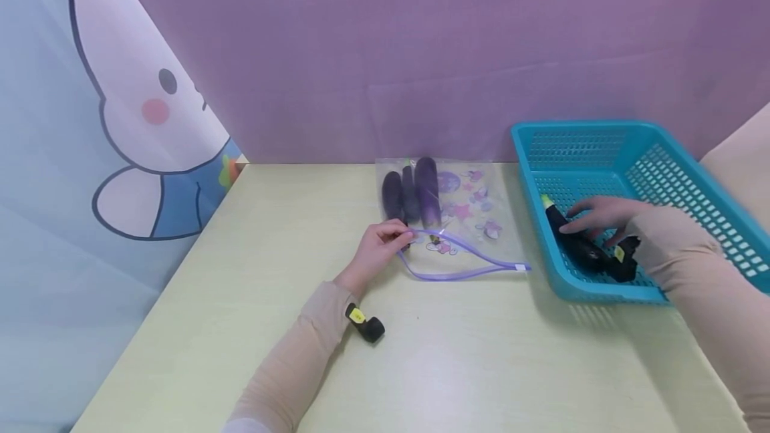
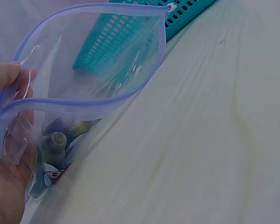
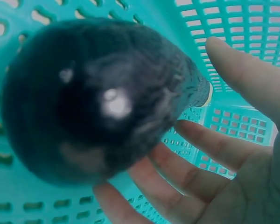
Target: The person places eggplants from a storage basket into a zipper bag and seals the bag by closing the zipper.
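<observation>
My left hand point(image 1: 380, 248) pinches the left corner of a clear zip bag point(image 1: 505, 219) by its purple zip edge, and the bag's mouth point(image 2: 98, 100) gapes. Inside the bag lie three purple vegetables that look like eggplants, among them a thick one point(image 1: 428, 186) and a dark one point(image 1: 392, 194) at the left. Another eggplant point(image 1: 579, 248), dark and glossy with a pale green tip, lies in the blue plastic basket point(image 1: 571, 293). Over it my right hand point(image 1: 610, 214) reaches in. In the right wrist view its fingers point(image 3: 165, 186) spread along the eggplant's side, the thumb standing apart.
The pale table point(image 1: 259, 272) holds the bag, with the basket at its right side. A purple cloth point(image 1: 421, 52) hangs behind the table. A light blue curtain with a cartoon figure point(image 1: 144, 105) hangs at the left.
</observation>
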Motion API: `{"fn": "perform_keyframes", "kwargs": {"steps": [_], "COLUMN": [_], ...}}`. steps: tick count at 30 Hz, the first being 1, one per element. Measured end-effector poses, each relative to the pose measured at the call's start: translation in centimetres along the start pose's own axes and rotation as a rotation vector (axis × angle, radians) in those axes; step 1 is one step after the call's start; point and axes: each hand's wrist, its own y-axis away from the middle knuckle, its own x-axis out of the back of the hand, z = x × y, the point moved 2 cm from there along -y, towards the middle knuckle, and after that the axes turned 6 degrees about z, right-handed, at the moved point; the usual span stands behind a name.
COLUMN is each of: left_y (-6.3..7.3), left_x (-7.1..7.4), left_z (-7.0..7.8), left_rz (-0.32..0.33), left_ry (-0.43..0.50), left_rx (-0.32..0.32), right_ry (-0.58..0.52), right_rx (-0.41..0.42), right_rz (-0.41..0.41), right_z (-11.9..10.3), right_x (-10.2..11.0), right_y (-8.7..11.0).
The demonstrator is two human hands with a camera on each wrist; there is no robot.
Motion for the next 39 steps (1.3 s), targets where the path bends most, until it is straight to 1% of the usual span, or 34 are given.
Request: {"fn": "perform_keyframes", "kwargs": {"steps": [11,21,26,33,39], "left_y": [0.05,0.14,0.11,0.10,0.10], "left_x": [0.09,0.03,0.01,0.00,0.01], "left_z": [-0.02,0.30,0.17,0.16,0.14], "left_rz": [0.000,-0.001,0.000,-0.002,0.002], "left_ry": [-0.014,-0.004,-0.005,-0.009,-0.010], "left_rx": [0.000,0.003,0.005,0.022,0.020], "right_ry": [-0.010,-0.005,-0.013,0.005,0.009], "right_rx": [-0.001,0.012,0.003,0.015,0.015], "right_rz": [0.013,-0.013,-0.021,-0.031,-0.031], "right_z": [0.37,0.33,0.30,0.30,0.35], "right_x": [-0.20,-0.32,-0.27,-0.30,-0.33], "right_y": [-0.46,-0.40,-0.42,-0.31,-0.30]}}
